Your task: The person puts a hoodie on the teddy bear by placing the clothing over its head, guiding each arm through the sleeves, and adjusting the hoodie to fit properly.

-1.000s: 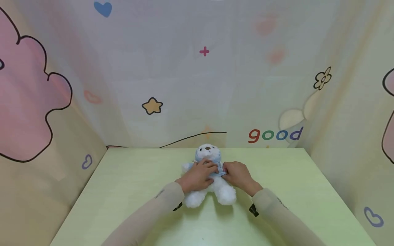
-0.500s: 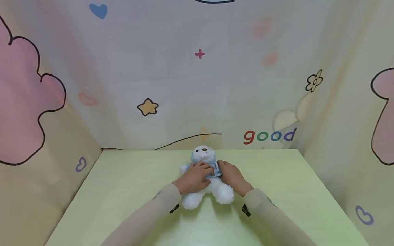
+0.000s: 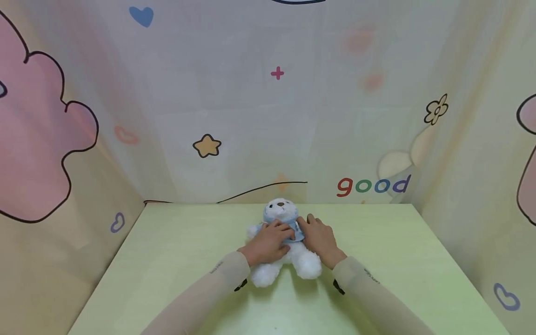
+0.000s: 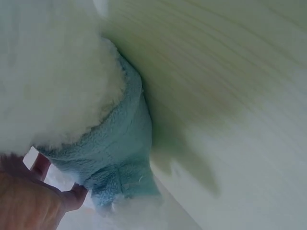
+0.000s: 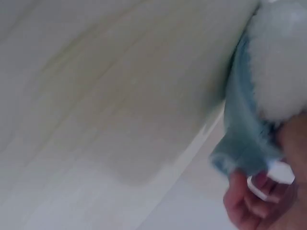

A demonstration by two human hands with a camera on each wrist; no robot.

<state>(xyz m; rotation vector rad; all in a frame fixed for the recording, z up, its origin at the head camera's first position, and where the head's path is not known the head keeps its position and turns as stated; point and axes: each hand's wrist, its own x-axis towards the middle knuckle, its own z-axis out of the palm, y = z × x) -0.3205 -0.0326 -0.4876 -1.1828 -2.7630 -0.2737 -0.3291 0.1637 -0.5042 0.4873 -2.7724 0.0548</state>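
A white plush bear (image 3: 308, 265) in a light blue hooded top (image 3: 298, 232) lies on its back, head towards the back wall. Over its chest and belly lies my left hand (image 3: 269, 243), fingers curved across the front of the top. The left wrist view shows the thumb near the hem of the blue fabric (image 4: 115, 143). My right hand (image 3: 320, 238) is at the bear's side on the right and pinches the top near its sleeve (image 5: 240, 151). No paw shows at that sleeve's cuff; the other paw sticks out on the left.
The pale green table (image 3: 188, 242) runs back to a printed cloth wall (image 3: 238, 107), with cloth also at both sides. Both forearms, in light sleeves, reach in from the front edge.
My right hand has moved in closer to the bear and its fingers have loosened from a tighter grip, the knuckles now higher. The left hand stays on the chest. The head view shifts slightly.
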